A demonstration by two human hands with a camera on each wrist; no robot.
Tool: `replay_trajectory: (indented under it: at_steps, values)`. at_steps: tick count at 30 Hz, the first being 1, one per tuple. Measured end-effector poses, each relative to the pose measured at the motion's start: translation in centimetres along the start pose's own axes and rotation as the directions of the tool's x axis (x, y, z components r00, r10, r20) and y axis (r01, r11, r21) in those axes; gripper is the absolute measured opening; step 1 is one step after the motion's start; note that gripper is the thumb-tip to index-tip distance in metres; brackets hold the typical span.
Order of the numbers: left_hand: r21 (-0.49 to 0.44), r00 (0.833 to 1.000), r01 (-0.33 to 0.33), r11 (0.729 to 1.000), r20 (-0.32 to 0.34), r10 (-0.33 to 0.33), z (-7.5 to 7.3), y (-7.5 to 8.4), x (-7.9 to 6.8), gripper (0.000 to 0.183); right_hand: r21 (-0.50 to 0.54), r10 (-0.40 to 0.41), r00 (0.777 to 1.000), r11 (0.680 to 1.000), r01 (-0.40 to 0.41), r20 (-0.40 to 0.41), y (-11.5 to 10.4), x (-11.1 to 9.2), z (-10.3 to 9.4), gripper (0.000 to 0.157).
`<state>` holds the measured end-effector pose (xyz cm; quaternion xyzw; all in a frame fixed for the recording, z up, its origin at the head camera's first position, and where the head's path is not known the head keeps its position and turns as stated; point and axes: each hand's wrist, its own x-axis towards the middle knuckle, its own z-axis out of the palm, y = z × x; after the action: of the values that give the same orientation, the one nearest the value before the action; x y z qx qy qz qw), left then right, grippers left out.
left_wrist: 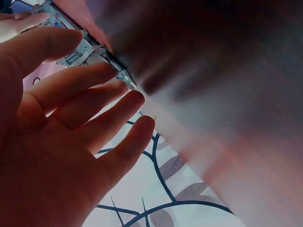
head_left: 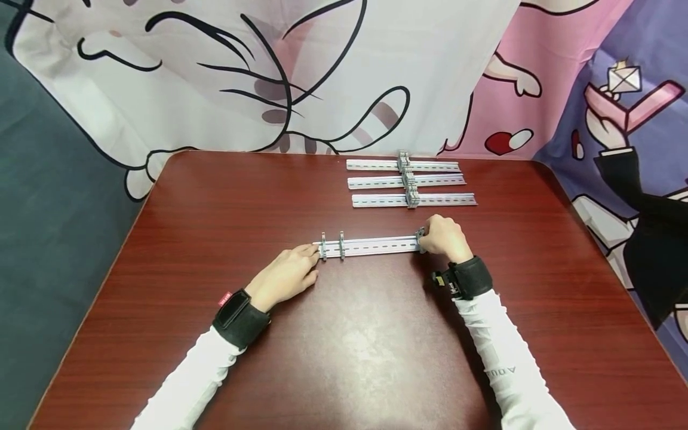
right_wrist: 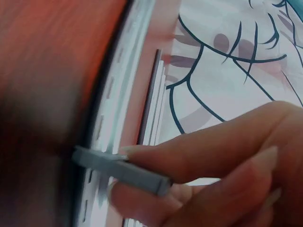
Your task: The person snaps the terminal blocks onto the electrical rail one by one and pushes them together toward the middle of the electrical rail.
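A slotted metal DIN rail [head_left: 380, 246] lies crosswise on the table in front of me. Two thin grey end clips [head_left: 341, 245] stand across it near its left end. My left hand [head_left: 285, 275] rests with its fingertips at that left end. In the left wrist view, the fingers [left_wrist: 118, 111] are extended and spread a little, palm toward the camera. At the rail's right end, my right hand [head_left: 446, 239] pinches another grey end clip [right_wrist: 123, 172] between thumb and forefinger. That clip sits across the rail, partly covered by the fingers in the head view.
Behind the rail lie three more slotted rails [head_left: 376, 200], roughly parallel, each with grey clips [head_left: 411, 194] grouped near its middle. The brown wooden table [head_left: 215, 209] ends at a printed cloth [head_left: 188, 107] hanging along its back edge.
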<state>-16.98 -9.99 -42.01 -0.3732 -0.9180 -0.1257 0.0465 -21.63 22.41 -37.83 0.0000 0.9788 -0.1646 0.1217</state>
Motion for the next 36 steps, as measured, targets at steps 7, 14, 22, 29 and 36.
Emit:
replay_trajectory:
  at_steps: [7,14,22,29,36]
  values:
    - [0.011,0.999,-0.015,1.000,-0.040,0.015,0.1,0.2,-0.3,0.017,-0.053,0.049,0.997,0.998,-0.046,0.062,-0.6,0.7,-0.1,0.016]
    - [0.021,0.996,-0.026,0.999,-0.085,0.028,0.2,0.2,-0.1,0.010,-0.068,0.088,0.996,0.994,-0.086,0.014,-1.3,0.6,0.0,0.011]
    - [0.023,0.994,-0.018,1.000,-0.108,0.021,0.6,0.5,0.1,0.006,-0.034,0.070,0.997,0.997,-0.071,-0.041,-0.6,0.1,0.5,0.016]
    - [0.042,0.994,0.009,0.999,-0.108,-0.004,0.6,0.6,0.1,0.004,-0.016,0.017,0.998,1.000,-0.018,-0.054,-0.4,0.1,0.4,0.020]
    - [0.044,0.997,0.018,0.999,-0.070,-0.014,0.5,0.9,0.1,0.013,0.025,-0.070,0.996,0.997,0.072,-0.062,0.3,0.0,0.5,0.020]
